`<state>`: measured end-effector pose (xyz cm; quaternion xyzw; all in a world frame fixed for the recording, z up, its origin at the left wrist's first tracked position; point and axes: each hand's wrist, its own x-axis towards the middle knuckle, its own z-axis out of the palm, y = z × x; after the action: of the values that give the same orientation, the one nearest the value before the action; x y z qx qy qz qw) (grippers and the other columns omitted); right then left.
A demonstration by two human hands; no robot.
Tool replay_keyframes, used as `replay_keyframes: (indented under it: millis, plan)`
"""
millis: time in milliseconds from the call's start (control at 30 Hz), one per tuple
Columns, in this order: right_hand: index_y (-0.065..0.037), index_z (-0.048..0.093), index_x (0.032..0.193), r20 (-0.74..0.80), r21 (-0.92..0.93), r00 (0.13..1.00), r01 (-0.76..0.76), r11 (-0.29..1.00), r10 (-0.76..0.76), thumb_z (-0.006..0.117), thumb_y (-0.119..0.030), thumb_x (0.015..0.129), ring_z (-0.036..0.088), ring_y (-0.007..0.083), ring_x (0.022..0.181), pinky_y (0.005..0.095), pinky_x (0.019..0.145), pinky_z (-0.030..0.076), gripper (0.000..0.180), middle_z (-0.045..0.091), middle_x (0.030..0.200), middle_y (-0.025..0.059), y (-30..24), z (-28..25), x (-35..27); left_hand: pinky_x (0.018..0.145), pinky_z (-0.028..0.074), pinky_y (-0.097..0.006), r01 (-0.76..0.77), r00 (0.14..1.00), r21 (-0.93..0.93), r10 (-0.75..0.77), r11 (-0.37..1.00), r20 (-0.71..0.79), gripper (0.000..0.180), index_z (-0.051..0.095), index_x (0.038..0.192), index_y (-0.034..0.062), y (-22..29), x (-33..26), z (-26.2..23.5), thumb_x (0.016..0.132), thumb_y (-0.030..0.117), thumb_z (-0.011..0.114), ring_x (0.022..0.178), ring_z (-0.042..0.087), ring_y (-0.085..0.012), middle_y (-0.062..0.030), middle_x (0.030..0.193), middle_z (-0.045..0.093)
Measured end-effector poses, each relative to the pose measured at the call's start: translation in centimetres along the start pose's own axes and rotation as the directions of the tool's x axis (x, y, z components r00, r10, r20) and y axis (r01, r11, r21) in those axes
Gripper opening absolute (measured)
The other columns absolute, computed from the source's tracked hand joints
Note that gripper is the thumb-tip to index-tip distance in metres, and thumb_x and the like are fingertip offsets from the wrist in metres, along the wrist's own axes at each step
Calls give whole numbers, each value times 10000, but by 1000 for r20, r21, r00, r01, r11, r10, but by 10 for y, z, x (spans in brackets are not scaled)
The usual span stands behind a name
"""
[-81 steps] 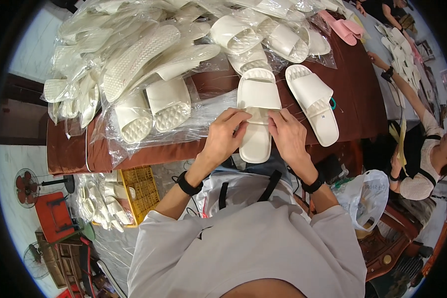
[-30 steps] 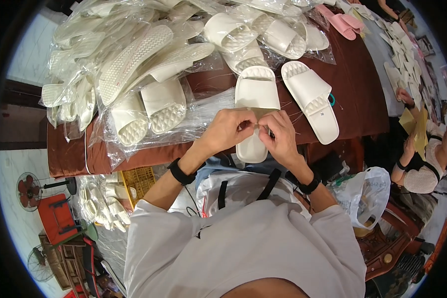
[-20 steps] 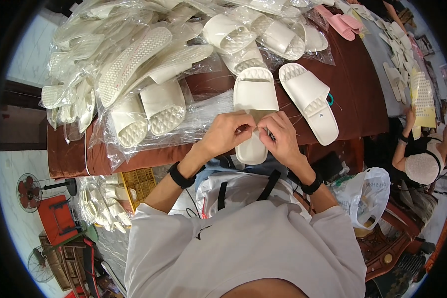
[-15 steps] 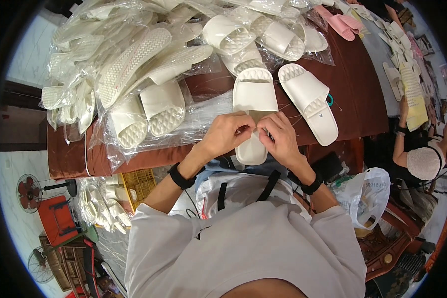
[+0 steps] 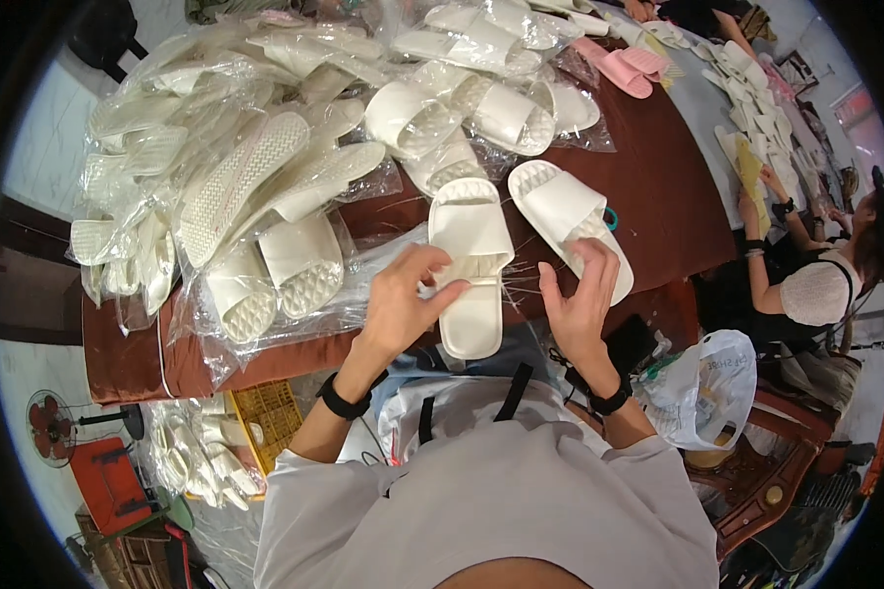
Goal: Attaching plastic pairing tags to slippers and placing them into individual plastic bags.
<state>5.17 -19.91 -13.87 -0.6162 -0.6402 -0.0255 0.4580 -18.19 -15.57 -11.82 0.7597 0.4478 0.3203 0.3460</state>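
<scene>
Right of the slippers (image 5: 470, 235), a bag (image 5: 674, 395) bears lettering.

The widest passage lies on the right of the table (image 5: 673, 196), where bare brown cloth runs from the pink slippers (image 5: 631, 67) at the far edge down to the near right corner. A pile of bagged slippers (image 5: 246, 187) blocks the left side back to the far edge; flat clear bags (image 5: 363, 282) lie toward the near edge. Between the upright slipper (image 5: 469, 236) and the angled slipper (image 5: 560, 203) only a narrow strip opens, the right hand (image 5: 581, 302) standing at its near end.
</scene>
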Motion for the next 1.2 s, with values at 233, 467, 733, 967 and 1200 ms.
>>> replay_keyframes:
  millis: [233,467,733,967,1200]
  plan:
    - [-71,489,1309,140,55,988,-68,996,60,801,-266,710,495,393,1031,466,869,394,703,500,1123,214,5,29,7,669,495,-405,-40,989,277,79,960,-129,615,447,1320,34,-13,25,12,752,-11,678,780,600,-332,-195,1138,495]
    - [-44,682,983,29,299,978,-204,932,205,707,-79,794,582,236,716,331,610,465,194,560,821,105,-6,34,25,695,526,-471,-69,979,209,107,975,-173,524,479,1278,38,22,27,16,780,-23,629,835,618,-444,-238,1183,462]
    - [-18,708,989,-142,347,972,-127,929,186,681,-122,855,603,109,718,260,650,485,172,675,799,67,69,-54,121,654,479,-292,-276,915,89,290,957,-279,415,592,1217,71,65,24,-9,816,60,697,748,587,-182,-139,1166,554]
    - [13,698,1009,-126,-81,980,-166,983,156,667,-234,873,694,246,767,339,711,533,284,701,831,158,247,-72,191,653,483,-279,-77,968,20,80,997,-239,386,619,1183,86,31,1,-25,811,-11,659,766,601,-173,-105,1165,566]
    - [52,650,1085,-107,-117,993,-68,991,56,663,-205,869,685,307,782,357,753,525,336,703,891,202,371,-55,216,670,494,-279,-6,952,90,33,996,-305,385,614,1196,87,28,-12,-69,826,-13,649,798,626,-175,-111,1185,569]
